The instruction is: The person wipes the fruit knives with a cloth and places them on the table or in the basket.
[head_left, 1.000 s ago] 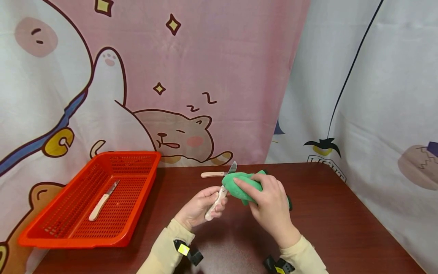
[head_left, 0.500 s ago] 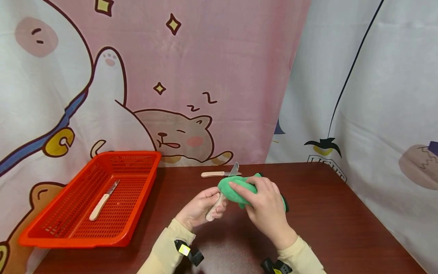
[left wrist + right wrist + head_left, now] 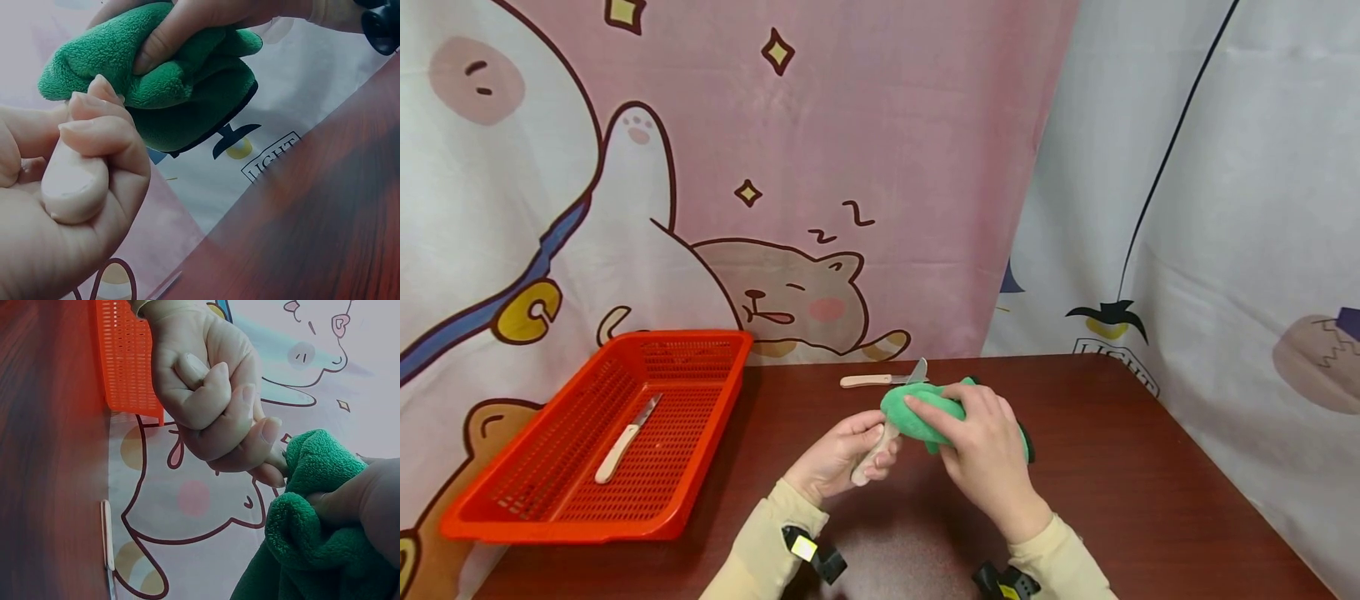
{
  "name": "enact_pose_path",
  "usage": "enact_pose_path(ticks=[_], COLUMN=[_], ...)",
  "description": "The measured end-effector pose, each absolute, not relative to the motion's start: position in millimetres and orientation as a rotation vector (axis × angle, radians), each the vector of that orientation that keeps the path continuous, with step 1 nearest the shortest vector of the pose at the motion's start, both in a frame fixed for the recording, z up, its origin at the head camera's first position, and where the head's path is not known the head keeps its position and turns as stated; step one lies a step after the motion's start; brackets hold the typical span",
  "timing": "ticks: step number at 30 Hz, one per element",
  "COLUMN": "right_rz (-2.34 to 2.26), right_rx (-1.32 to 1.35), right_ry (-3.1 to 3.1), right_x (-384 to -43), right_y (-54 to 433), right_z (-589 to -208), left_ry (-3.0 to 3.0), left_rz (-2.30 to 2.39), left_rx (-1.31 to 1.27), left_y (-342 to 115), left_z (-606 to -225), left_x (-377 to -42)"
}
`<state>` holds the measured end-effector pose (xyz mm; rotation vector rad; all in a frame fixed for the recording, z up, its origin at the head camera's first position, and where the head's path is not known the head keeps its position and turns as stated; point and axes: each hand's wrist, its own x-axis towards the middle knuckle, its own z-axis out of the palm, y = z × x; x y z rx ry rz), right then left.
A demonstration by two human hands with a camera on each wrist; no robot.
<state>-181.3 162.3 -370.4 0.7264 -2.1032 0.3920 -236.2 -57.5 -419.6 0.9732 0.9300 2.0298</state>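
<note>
Knife apparently part-inside cloth, second knife beyond

Curtained-off workspace — cartoon drapes, table

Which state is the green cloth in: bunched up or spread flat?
Bunched up: the right hand grips the green cloth, and the left wrist view shows its thick, overlapping folds.

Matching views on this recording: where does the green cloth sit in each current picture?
Head: green cloth just right of centre, below the middle.
Left wrist: cloth across the upper left.
Right wrist: cloth in the lower right.
Shared landmark: the held knife's handle, lower left of the cloth in head and left wrist, upper left of it in right wrist.
</note>
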Motion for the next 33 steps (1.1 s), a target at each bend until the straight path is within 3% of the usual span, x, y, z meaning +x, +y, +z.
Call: enact_pose_path(ticks=[33], right_rz=[0.406], right_rx=[0.480], right_ry=[-2.085], right_x=[-191.9], right_y=[202.3], right_z=[-358.7], left_ry=[1.015], left_rz=[1.997], left_rx=[0.964], left_y=[-51.3], left_z=[-424.9], left_x=[-235.5])
